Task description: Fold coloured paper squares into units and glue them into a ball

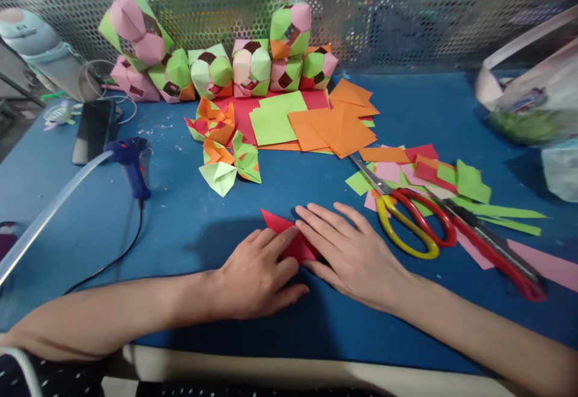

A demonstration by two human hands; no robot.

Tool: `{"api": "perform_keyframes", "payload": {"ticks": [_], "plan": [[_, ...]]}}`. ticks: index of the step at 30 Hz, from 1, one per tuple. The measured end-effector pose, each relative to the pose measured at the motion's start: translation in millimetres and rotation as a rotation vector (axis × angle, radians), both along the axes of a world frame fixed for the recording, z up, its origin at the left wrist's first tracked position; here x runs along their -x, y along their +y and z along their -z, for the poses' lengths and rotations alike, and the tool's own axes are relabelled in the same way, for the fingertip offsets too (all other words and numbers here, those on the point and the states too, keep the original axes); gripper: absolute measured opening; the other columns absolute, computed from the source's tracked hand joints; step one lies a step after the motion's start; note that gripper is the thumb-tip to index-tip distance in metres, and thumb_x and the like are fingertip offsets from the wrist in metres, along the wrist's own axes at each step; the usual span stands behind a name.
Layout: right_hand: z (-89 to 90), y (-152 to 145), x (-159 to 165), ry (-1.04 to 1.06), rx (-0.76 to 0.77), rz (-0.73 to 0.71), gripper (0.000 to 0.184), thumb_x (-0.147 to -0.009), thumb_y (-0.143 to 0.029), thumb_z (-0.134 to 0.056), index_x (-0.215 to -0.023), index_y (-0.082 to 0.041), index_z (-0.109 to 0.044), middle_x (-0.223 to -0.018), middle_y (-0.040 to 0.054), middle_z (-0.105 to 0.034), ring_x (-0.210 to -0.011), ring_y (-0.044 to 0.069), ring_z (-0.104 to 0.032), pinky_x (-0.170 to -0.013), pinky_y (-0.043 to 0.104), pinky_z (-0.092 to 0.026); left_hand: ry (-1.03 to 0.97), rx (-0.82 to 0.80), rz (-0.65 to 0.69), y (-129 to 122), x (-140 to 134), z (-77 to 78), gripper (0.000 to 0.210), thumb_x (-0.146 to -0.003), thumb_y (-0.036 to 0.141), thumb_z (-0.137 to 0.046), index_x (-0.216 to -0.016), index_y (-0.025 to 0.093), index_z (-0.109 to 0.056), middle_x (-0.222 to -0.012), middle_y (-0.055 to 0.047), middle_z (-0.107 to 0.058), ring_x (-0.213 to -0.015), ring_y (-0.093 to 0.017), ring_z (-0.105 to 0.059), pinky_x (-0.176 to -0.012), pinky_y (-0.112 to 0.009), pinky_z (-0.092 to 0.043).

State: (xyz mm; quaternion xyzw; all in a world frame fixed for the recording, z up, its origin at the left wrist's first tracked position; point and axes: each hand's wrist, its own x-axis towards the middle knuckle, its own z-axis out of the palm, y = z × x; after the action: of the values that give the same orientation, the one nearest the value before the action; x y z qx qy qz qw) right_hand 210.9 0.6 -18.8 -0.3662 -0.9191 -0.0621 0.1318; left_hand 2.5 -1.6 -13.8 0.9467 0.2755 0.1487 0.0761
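A folded piece of red paper (298, 247) lies on the blue table under both of my hands, partly hidden by the fingers. My left hand (262, 273) is palm down with its fingers bent, gripping the paper's left side against the tabletop. From the other side, my right hand (350, 252) rests flat with fingers stretched out, their tips over the paper's right part. Close to the right hand are scissors (409, 222) with one yellow and one red handle. A red cutter knife (501, 252) lies beyond them.
Folded paper units (219, 178) and square sheets (336, 129) lie ahead, before a row of paper balls (250, 68). Paper scraps (419, 174) spread at right, near a plastic bag (528, 102). A blue glue gun (134, 168), phone (94, 132) and bottle (52, 53) stand left.
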Motion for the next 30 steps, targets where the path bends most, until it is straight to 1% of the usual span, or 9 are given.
{"api": "perform_keyframes", "payload": {"ticks": [3, 6, 10, 14, 18, 21, 23, 27, 30], "plan": [[4.5, 0, -1, -0.019, 0.018, 0.022, 0.045, -0.091, -0.040, -0.045, -0.119, -0.007, -0.059, -0.134, 0.0152, -0.051, -0.125, 0.029, -0.045, -0.103, 0.050, -0.031, 0.047, 0.004, -0.002, 2, -2, -1.8, 0.037, -0.088, 0.048, -0.041, -0.082, 0.017, -0.060, -0.125, -0.020, -0.055, -0.085, -0.025, -0.055, -0.069, -0.040, -0.046], [3.5, -3, -8, -0.051, 0.014, 0.030, 0.044, -0.091, -0.040, -0.047, -0.119, -0.009, -0.060, -0.135, 0.0145, -0.050, -0.126, 0.029, -0.045, -0.104, 0.052, -0.030, 0.084, -0.014, -0.011, 2, -3, -3.7, 0.040, -0.088, 0.052, -0.040, -0.084, 0.017, -0.060, -0.129, -0.021, -0.052, -0.089, -0.026, -0.054, -0.071, -0.040, -0.044], [-1.7, -16, -21, -0.070, 0.000, 0.098, 0.039, -0.091, -0.040, -0.048, -0.112, -0.012, -0.064, -0.132, 0.0132, -0.054, -0.124, 0.030, -0.047, -0.104, 0.054, -0.029, 0.111, -0.080, -0.054, 5, 1, -3.8, 0.045, -0.086, 0.056, -0.039, -0.083, 0.015, -0.058, -0.125, -0.021, -0.055, -0.092, -0.028, -0.053, -0.072, -0.040, -0.042], [-3.5, -30, -33, -0.069, 0.005, 0.186, 0.036, -0.092, -0.038, -0.047, -0.109, -0.013, -0.067, -0.129, 0.0138, -0.056, -0.124, 0.031, -0.047, -0.105, 0.054, -0.029, 0.120, -0.151, -0.125, 14, 6, -3.6, 0.043, -0.085, 0.055, -0.044, -0.083, 0.014, -0.058, -0.114, -0.021, -0.061, -0.096, -0.030, -0.052, -0.077, -0.043, -0.041], [-3.2, -38, -37, -0.075, -0.010, 0.238, 0.037, -0.093, -0.036, -0.043, -0.107, -0.011, -0.068, -0.128, 0.0142, -0.057, -0.123, 0.031, -0.048, -0.105, 0.053, -0.028, 0.150, -0.226, -0.115, 18, 9, -4.7, 0.040, -0.085, 0.051, -0.046, -0.084, 0.013, -0.059, -0.109, -0.020, -0.063, -0.095, -0.029, -0.053, -0.079, -0.043, -0.040], [-4.8, -40, -37, -0.075, -0.031, 0.247, 0.037, -0.094, -0.035, -0.043, -0.104, -0.011, -0.069, -0.124, 0.0140, -0.061, -0.120, 0.031, -0.051, -0.104, 0.054, -0.029, 0.178, -0.271, -0.110, 19, 11, -4.0, 0.039, -0.086, 0.050, -0.047, -0.083, 0.013, -0.060, -0.109, -0.019, -0.064, -0.095, -0.029, -0.055, -0.080, -0.043, -0.041], [-6.9, -38, -36, -0.071, -0.045, 0.241, 0.035, -0.093, -0.034, -0.045, -0.102, -0.011, -0.070, -0.120, 0.0140, -0.063, -0.117, 0.032, -0.053, -0.103, 0.054, -0.030, 0.155, -0.279, -0.106, 22, 12, -2.2, 0.039, -0.085, 0.050, -0.047, -0.082, 0.013, -0.060, -0.108, -0.018, -0.064, -0.096, -0.029, -0.056, -0.081, -0.043, -0.042], [-11.3, -32, -35, -0.054, -0.056, 0.206, 0.030, -0.092, -0.031, -0.048, -0.096, -0.013, -0.071, -0.114, 0.0144, -0.066, -0.110, 0.032, -0.058, -0.100, 0.055, -0.033, 0.082, -0.245, -0.077, 29, 15, 1.5, 0.038, -0.085, 0.048, -0.049, -0.083, 0.012, -0.061, -0.107, -0.018, -0.063, -0.101, -0.030, -0.054, -0.084, -0.044, -0.042], [-13.6, -27, -35, -0.030, -0.046, 0.190, 0.027, -0.091, -0.029, -0.050, -0.097, -0.013, -0.071, -0.115, 0.0151, -0.066, -0.109, 0.031, -0.058, -0.102, 0.056, -0.031, 0.063, -0.194, -0.069, 31, 15, 2.4, 0.036, -0.085, 0.047, -0.049, -0.082, 0.012, -0.060, -0.105, -0.019, -0.062, -0.099, -0.030, -0.054, -0.080, -0.044, -0.044]]}}
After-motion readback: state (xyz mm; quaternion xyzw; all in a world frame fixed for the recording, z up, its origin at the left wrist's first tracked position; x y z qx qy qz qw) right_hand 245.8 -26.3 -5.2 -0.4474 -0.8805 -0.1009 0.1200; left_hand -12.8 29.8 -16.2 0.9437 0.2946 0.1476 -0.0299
